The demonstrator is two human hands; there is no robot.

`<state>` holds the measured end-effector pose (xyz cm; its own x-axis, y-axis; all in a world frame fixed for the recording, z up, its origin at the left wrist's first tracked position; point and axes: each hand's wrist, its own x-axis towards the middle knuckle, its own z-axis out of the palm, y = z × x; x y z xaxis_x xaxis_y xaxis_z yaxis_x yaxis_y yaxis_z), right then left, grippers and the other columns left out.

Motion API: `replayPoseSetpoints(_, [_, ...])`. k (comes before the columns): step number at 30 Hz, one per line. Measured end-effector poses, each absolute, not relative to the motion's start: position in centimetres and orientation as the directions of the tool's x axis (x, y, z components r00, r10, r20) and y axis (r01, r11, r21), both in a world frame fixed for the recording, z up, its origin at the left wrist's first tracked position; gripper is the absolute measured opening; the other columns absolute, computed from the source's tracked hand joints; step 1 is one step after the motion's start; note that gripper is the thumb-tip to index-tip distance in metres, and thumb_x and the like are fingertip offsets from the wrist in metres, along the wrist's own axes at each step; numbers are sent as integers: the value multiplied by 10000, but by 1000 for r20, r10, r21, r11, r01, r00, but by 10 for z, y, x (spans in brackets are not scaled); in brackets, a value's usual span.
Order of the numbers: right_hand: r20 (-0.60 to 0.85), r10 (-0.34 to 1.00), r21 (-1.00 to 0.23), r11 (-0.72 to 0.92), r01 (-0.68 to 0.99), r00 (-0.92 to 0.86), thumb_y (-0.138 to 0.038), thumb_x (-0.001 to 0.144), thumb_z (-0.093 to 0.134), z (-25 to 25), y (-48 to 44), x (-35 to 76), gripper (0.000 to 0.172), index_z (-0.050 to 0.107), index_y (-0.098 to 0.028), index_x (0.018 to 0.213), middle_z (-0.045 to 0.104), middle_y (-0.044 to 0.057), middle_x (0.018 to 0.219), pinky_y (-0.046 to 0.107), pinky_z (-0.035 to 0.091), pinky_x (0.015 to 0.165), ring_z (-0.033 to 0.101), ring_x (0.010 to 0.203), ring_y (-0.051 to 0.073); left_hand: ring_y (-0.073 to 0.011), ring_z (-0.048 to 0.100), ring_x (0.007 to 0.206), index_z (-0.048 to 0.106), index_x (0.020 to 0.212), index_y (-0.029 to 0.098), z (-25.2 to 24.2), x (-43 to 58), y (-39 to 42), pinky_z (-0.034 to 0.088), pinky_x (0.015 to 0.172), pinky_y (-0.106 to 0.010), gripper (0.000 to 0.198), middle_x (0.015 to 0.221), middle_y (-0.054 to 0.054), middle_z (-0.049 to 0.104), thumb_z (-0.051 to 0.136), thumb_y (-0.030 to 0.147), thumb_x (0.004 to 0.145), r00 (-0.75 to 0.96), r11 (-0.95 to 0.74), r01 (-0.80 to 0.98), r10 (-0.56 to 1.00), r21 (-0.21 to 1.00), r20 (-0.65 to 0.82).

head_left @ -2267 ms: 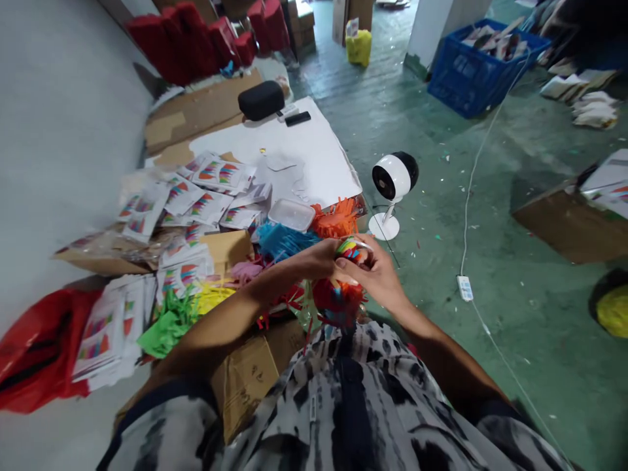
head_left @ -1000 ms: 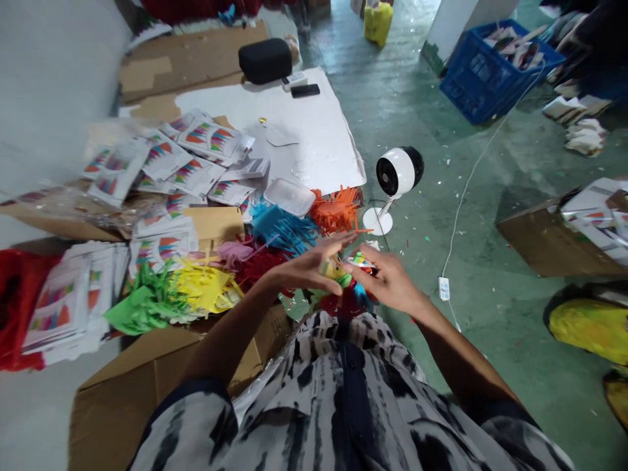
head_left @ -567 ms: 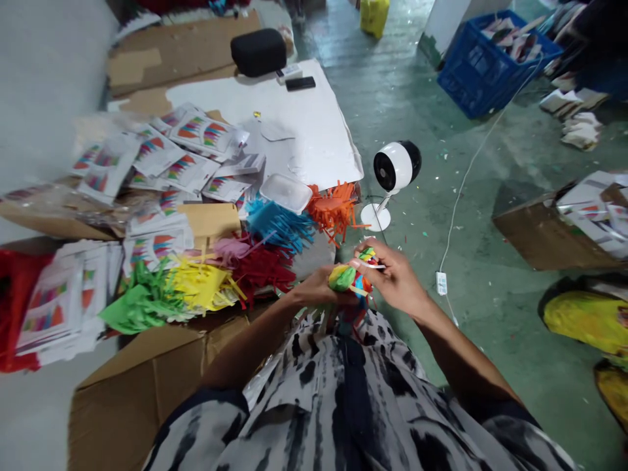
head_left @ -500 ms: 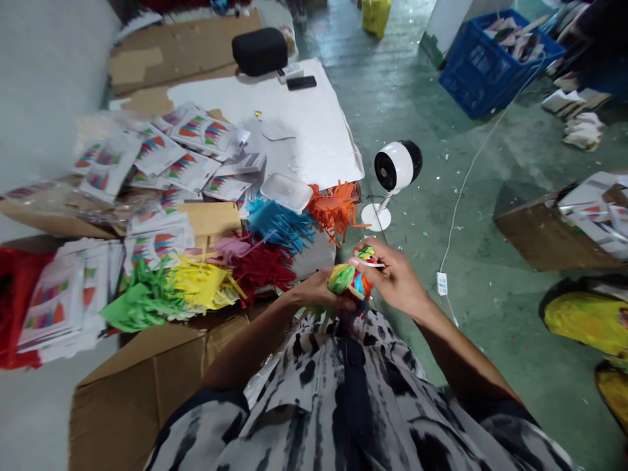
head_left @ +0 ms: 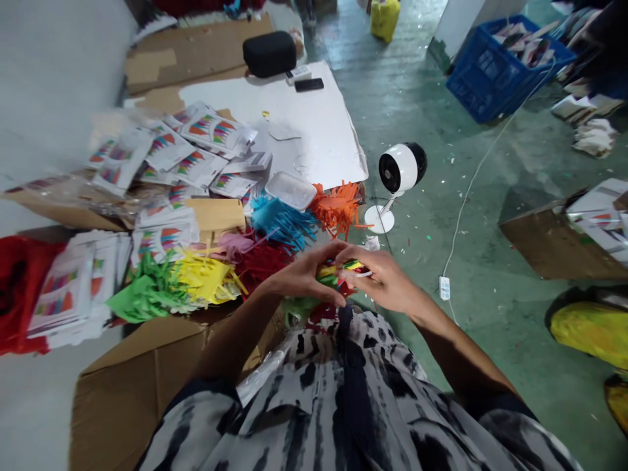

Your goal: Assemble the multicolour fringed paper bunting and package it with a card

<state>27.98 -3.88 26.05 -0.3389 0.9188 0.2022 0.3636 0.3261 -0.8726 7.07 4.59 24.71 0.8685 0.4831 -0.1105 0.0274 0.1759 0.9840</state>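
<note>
Close above my lap, my left hand [head_left: 309, 275] is curled around a bundle of multicoloured paper strips [head_left: 328, 271], green, yellow and red. My right hand [head_left: 380, 278] meets it from the right, fingers closed on the same bundle, with a thin white strip [head_left: 362, 274] showing by the fingers. The fingers partly cover the bundle. Left of my hands lie fringed paper piles: dark red [head_left: 260, 265], yellow [head_left: 203, 278], green [head_left: 150, 291], blue [head_left: 282, 221] and orange [head_left: 338, 208].
Printed packets [head_left: 201, 140] and a clear plastic tray [head_left: 290, 191] lie at the left. A white fan [head_left: 400, 168] stands on the floor ahead. An open cardboard box [head_left: 142, 379] is at my left; a blue crate [head_left: 490, 78] and a carton [head_left: 554, 245] are at the right.
My left hand has moved up and over the bundle, hiding more of it, and the two hands are closer together. The view has shifted slightly.
</note>
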Motion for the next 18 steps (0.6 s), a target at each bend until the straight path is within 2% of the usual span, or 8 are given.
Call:
replayPoseSetpoints(4, [206,923,-859,330,392,-326,-377,1037,593,258,-43,283,138,664,-277,1100,720,1,885,282,425,646,629,710,154,-198,671,892,712,1067,141,227,79,31,529,828,-287,557,957,-34,715,972,304,602,874,280,114,428,953,-231])
replayPoseSetpoints(8, [206,936,-856,314,411,-285,-379,1036,598,258,-45,287,130,663,-267,1040,716,13,900,294,437,679,625,725,160,-131,599,732,698,900,130,204,80,21,488,697,-236,471,851,-17,688,982,297,563,865,380,159,392,911,-314])
replayPoseSetpoints(15, [133,968,-913,203,355,-214,-385,1013,635,251,-41,281,125,652,-263,994,703,-16,780,297,426,645,626,648,160,-148,608,770,732,931,122,169,72,9,509,724,-252,492,864,-38,696,979,328,559,779,458,187,470,869,-415])
replayPoseSetpoints(18, [52,987,-954,94,285,-151,-447,998,651,247,-34,277,187,648,-261,982,677,-28,695,292,415,600,615,614,167,-156,595,755,724,913,156,158,65,2,517,737,-289,418,824,-12,670,952,353,623,717,502,185,519,845,-466])
